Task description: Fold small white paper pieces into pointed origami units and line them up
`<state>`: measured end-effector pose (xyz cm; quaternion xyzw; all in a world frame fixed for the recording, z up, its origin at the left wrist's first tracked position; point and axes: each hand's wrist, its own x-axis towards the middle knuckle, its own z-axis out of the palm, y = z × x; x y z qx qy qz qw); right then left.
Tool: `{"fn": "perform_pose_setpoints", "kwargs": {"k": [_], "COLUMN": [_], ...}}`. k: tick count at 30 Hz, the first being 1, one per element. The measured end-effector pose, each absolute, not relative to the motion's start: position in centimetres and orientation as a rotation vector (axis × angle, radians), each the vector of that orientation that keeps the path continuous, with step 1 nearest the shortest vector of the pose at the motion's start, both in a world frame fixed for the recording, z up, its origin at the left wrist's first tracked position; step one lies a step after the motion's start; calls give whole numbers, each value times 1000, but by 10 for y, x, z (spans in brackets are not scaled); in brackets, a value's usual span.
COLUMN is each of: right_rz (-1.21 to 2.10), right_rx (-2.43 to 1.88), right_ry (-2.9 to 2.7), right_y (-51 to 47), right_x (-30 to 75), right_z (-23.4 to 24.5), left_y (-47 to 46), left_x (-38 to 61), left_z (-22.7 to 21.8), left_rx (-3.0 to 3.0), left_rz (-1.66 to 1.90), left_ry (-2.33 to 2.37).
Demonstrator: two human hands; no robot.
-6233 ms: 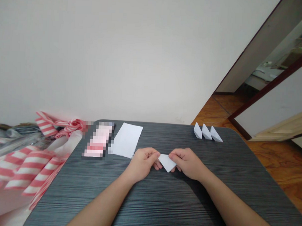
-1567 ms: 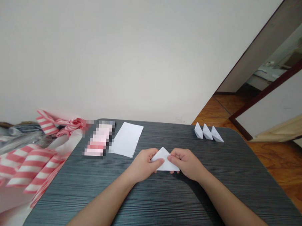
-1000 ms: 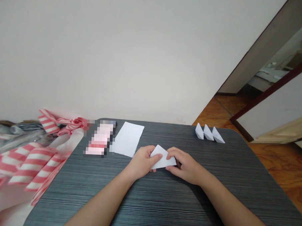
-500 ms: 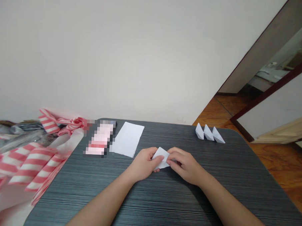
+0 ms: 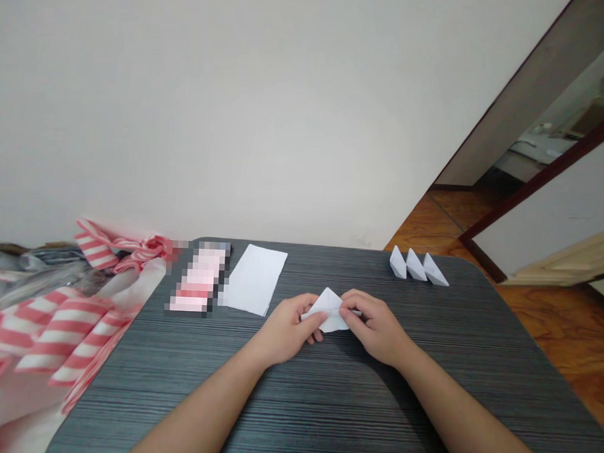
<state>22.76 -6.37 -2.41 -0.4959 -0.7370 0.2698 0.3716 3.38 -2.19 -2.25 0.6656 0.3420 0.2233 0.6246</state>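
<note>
A small folded piece of white paper (image 5: 329,301) is held over the middle of the table, with a pointed top and a crease across it. My left hand (image 5: 291,327) pinches its left side, the thumb on the front and fingers behind. On the other side, my right hand (image 5: 372,326) grips the right edge between thumb and fingers. Part of the paper is hidden behind the fingers of both hands.
A stack of white paper sheets (image 5: 257,280) lies at the back left of the dark table (image 5: 294,400). Left of it is a pixelated, phone-like object (image 5: 197,279). Three folded white paper shapes (image 5: 417,265) stand back right. Red-and-white striped cloth (image 5: 62,329) is heaped beyond the left edge.
The folded paper has opened out wider, into a shape with a raised point and side tips. My right hand has shifted its grip to the right edge; my left still holds the left side.
</note>
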Motion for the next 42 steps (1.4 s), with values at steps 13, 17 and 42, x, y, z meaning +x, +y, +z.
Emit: {"fn": "perform_pose_setpoints", "kwargs": {"k": [13, 17, 42], "right_rz": [811, 936, 1284], "right_rx": [-1443, -1427, -1537], "right_ry": [-1756, -1643, -1585], "right_y": [-66, -66, -66], "right_x": [231, 231, 224], "right_z": [-33, -40, -24], "left_y": [-20, -20, -21], "left_x": [34, 34, 34], "left_z": [-26, -25, -27], "left_rx": [1450, 1429, 1456], "left_rz": [540, 549, 534], "left_ry": [818, 804, 866]}}
